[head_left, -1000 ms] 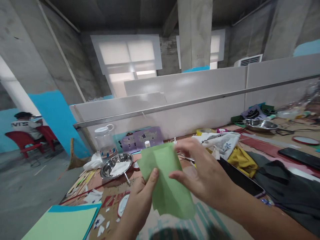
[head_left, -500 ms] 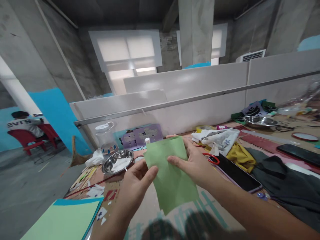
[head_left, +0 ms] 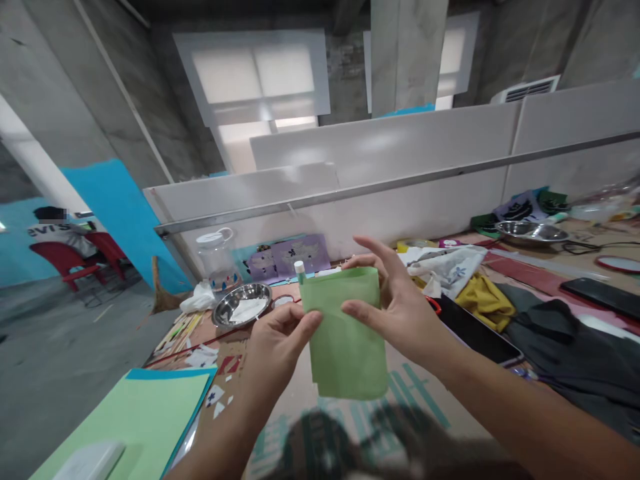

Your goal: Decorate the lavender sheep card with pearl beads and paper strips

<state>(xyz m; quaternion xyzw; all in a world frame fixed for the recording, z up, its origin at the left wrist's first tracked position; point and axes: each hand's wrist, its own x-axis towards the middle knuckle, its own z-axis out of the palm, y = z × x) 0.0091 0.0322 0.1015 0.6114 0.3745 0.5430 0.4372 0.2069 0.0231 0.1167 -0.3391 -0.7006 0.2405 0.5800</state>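
Observation:
A folded green paper [head_left: 347, 340] is held up in front of me, over the cardboard on the table. My left hand [head_left: 283, 333] pinches its left edge, thumb in front and fingers behind. On the right side, my right hand [head_left: 390, 300] has its thumb against the front face, index finger raised and the other fingers partly hidden behind the paper. A small bottle or tube with a white cap [head_left: 299, 268] stands just beyond the paper's upper left corner. Red-handled scissors [head_left: 434, 305] show partly behind my right hand.
Green sheets [head_left: 145, 407] lie at lower left with a white object [head_left: 90, 461] on them. A steel bowl [head_left: 243, 305] and clear jug [head_left: 215, 260] stand behind my left hand. A phone [head_left: 475, 330], yellow cloth [head_left: 483, 301] and dark cloth [head_left: 565, 353] lie right. Someone sits far left [head_left: 60, 233].
My right index finger has lifted off the paper. The paper is now more upright, its bottom edge a little higher. The view has tilted down, bringing in the white object at lower left.

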